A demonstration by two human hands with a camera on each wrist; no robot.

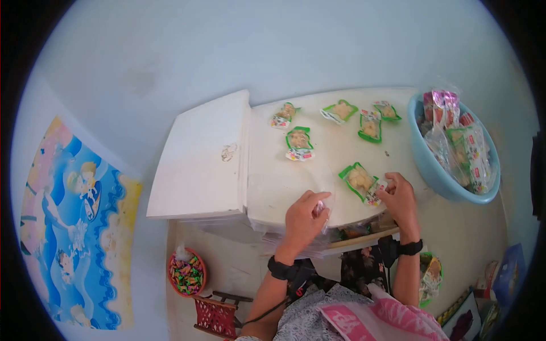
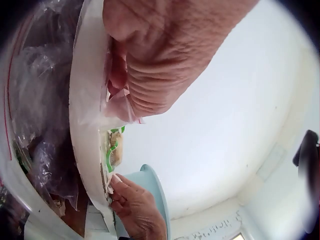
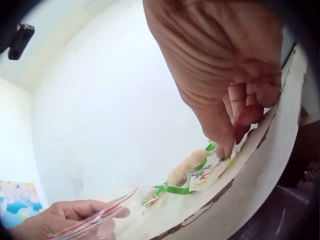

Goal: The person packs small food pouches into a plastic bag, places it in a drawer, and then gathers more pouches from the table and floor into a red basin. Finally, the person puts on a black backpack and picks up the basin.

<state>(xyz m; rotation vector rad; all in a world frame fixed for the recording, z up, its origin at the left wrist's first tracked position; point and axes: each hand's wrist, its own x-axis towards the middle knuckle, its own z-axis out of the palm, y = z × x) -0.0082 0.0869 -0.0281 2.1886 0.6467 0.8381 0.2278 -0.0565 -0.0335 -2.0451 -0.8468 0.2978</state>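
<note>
Pinching one packet, its lettering too blurred to read, the right hand's fingers meet near the worktop's front edge. The left hand's fingers clamp one clear bag. Beyond, with gaps between, lie five more packets; right, one blue tub.

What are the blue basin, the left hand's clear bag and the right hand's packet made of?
Blue basin: likely moulded plastic, smooth satin finish, even colour.
Clear bag: probably thin plastic film, glossy, transparent with a red line.
Packet: likely printed plastic film, perhaps glossy; pale contents show through.
</note>
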